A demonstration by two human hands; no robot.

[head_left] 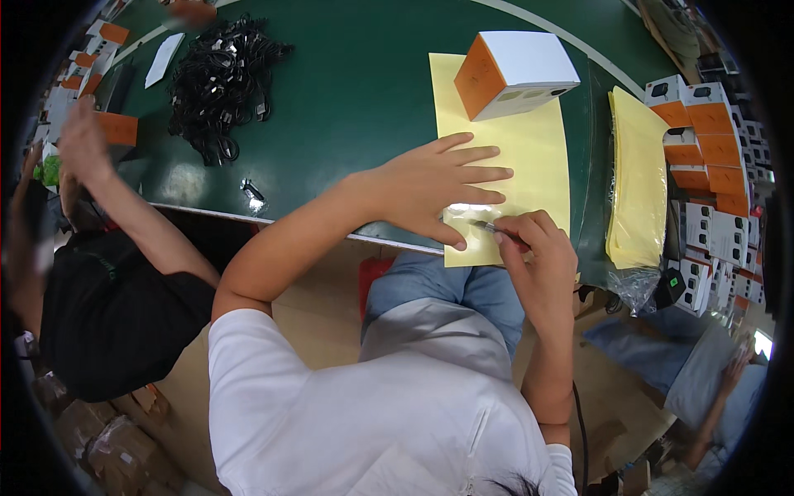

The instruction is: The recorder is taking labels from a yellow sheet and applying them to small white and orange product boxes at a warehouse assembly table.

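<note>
A yellow sheet lies on the green table in front of me, its near end reaching the table edge. My left hand rests flat on its left side, fingers spread and holding nothing. In my right hand is a slim metal-tipped tool with a dark red handle, pinched between thumb and fingers. The tip points left at a shiny clear patch on the sheet, beside my left thumb; whether it touches, I cannot tell. A white and orange box stands on the sheet's far end.
A stack of yellow sheets lies to the right, near piled white and orange boxes. Tangled black cables and a small black piece lie on the table's left. A co-worker's arm reaches in at left.
</note>
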